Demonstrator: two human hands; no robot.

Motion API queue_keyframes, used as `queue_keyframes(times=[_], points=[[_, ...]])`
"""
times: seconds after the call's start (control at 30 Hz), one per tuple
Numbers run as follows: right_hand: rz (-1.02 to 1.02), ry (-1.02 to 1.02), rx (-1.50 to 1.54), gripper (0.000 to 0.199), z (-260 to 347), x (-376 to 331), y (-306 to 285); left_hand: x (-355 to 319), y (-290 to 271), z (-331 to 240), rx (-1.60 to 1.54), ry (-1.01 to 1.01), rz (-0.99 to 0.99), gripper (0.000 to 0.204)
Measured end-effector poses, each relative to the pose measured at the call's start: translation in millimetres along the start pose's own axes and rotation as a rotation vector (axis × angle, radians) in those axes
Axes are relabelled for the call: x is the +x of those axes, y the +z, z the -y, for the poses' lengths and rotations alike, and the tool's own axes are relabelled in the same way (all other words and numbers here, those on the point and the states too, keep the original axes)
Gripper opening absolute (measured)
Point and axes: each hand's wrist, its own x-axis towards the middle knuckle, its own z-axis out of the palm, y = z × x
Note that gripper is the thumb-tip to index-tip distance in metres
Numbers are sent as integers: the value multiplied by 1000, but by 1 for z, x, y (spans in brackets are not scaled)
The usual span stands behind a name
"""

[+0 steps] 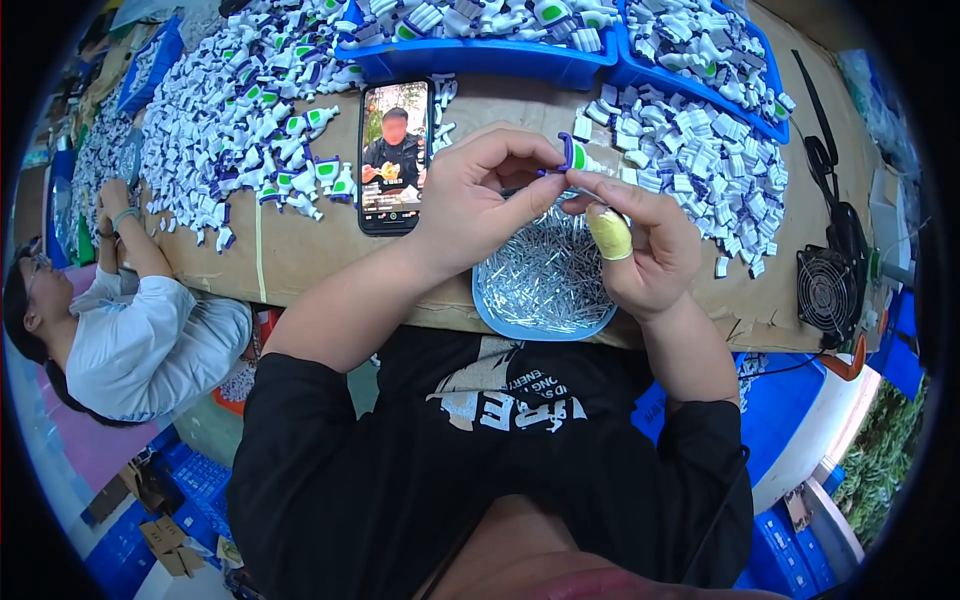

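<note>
Over the tray, my left hand is closed, pinching a small plastic piece in white, purple and green between thumb and fingertips. My right hand is also closed, its index fingertip against the lower end of that piece. A yellow cover wraps a digit of the right hand; whatever its fingers hold is too small to make out. Below both hands sits a light-blue tray full of thin silvery metal pins. The hands hide the tray's far part.
A phone playing video lies left of the tray. Heaps of similar plastic pieces and blue bins fill the table's far side. A small fan stands at right. Another person sits at the left.
</note>
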Motion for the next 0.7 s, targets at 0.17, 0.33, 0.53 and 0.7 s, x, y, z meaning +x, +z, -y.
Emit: queue_keyframes(times=[0.17,0.33,0.53,0.7], points=[[-24,-84,-233,22,6,10,1,0,0,0,-14,7,-22,19],[-56,-7,-367,16,10,15,2,0,1,0,29,29,-21,20],[-71,11,-442,18,8,17,4,2,0,-1,140,56,-27,16],[-19,-34,-542,18,10,21,4,5,-3,-3,408,175,4,14]])
